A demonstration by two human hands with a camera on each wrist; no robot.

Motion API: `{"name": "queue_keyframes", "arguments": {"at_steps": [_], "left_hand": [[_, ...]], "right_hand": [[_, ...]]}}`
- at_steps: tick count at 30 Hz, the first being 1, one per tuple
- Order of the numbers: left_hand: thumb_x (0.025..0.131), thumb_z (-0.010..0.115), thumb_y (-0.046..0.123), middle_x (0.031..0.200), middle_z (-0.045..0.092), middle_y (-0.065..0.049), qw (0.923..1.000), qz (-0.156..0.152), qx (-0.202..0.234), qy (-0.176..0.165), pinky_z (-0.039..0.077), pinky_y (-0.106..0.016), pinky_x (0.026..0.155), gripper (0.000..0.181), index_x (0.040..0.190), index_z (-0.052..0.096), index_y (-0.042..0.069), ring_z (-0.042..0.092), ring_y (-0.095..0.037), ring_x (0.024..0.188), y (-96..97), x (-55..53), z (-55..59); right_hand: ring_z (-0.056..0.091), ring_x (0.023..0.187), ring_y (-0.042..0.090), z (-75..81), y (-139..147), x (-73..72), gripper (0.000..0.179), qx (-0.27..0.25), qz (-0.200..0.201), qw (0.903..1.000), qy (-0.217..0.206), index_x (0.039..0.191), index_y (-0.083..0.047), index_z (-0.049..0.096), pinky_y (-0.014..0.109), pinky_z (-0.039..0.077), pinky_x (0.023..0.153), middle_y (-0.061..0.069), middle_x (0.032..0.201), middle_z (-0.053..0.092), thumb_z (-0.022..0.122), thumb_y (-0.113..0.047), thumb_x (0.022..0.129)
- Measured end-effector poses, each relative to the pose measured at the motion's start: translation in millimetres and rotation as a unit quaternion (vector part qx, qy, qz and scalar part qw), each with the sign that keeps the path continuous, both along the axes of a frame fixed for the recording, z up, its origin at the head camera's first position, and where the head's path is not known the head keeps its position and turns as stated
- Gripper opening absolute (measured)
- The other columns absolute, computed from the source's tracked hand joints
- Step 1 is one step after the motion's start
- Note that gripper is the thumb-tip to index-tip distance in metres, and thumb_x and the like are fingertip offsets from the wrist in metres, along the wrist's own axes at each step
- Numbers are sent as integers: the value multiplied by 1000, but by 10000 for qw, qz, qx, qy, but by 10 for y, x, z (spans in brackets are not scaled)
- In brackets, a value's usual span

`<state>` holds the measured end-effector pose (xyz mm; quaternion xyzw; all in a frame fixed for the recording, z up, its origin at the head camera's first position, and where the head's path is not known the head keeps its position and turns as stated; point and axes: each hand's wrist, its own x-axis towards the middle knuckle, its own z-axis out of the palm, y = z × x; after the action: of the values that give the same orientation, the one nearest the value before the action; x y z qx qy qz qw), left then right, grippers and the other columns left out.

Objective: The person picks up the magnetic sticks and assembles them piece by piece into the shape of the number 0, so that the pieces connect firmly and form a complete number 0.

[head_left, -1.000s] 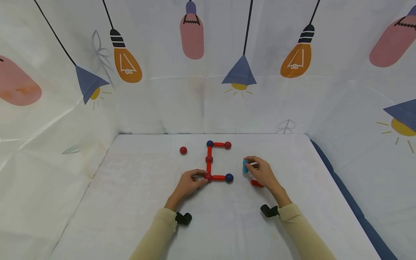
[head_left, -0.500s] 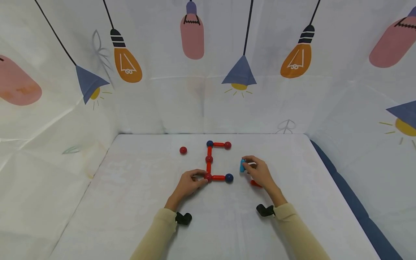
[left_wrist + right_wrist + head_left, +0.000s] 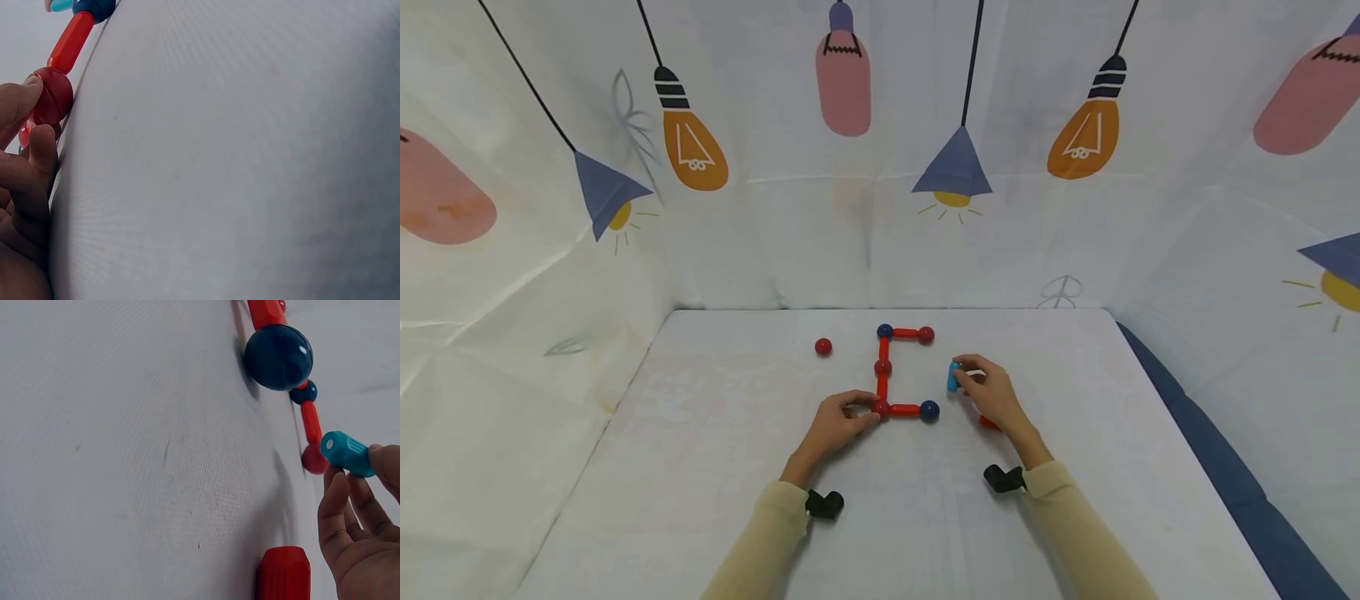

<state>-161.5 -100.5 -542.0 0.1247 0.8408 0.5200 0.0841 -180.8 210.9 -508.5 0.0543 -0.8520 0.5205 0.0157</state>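
A chain of magnetic sticks and balls lies on the white table [image 3: 730,500]. My left hand [image 3: 835,423] pinches its lower-left red ball [image 3: 55,97] between thumb and fingers. From that ball one red stick [image 3: 905,411] runs right to a dark blue ball [image 3: 279,357]. Two red sticks and a middle red ball [image 3: 882,367] lead up to another blue ball [image 3: 885,332], then a stick to a red ball [image 3: 926,335]. Right of the chain and apart from it, my right hand [image 3: 996,393] holds a light blue magnetic stick [image 3: 347,453] between thumb and fingertips.
A loose red ball [image 3: 823,347] sits left of the chain's top. Partly hidden under my right hand and wrist, a loose red stick [image 3: 283,575] lies on the table. Behind the table hangs a white sheet [image 3: 760,233] printed with lamps.
Gripping the light blue stick, my right hand has moved a little left, closer to the chain. My left hand and the chain stay where they were.
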Motion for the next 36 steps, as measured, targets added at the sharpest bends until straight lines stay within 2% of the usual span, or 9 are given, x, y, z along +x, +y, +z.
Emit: {"name": "queue_keyframes", "arguments": {"at_steps": [15,22,28,36], "left_hand": [[93,76,24,113,73,1,10000,-31,-69,-2,46,-23,64,29,122,74,19,55,-13,71,-4,-6,19],[94,76,25,114,73,1,9999,-14,-107,-67,47,-23,66,29,122,74,19,55,-13,73,-6,-12,28],[94,76,25,114,73,0,9999,-42,-71,-78,46,-23,65,30,122,74,19,55,-14,72,-4,-18,29],[94,76,25,115,73,0,10000,-55,-80,-11,46,-23,65,30,122,74,18,55,-14,72,-17,-17,17]], "right_hand": [[71,96,29,24,-89,-72,35,-13,25,9999,-166,135,-4,62,31,61,79,18,123,65,62,-20,104],[72,95,29,31,-109,-102,32,54,51,9998,-204,133,-5,63,32,61,80,18,122,66,62,-19,104],[72,95,29,5,-130,-121,34,73,143,9998,-128,133,-1,62,31,61,79,21,121,66,62,-17,104],[71,96,29,-19,-188,-141,33,96,208,9995,-221,134,-3,62,31,61,79,19,123,66,62,-18,104]]}}
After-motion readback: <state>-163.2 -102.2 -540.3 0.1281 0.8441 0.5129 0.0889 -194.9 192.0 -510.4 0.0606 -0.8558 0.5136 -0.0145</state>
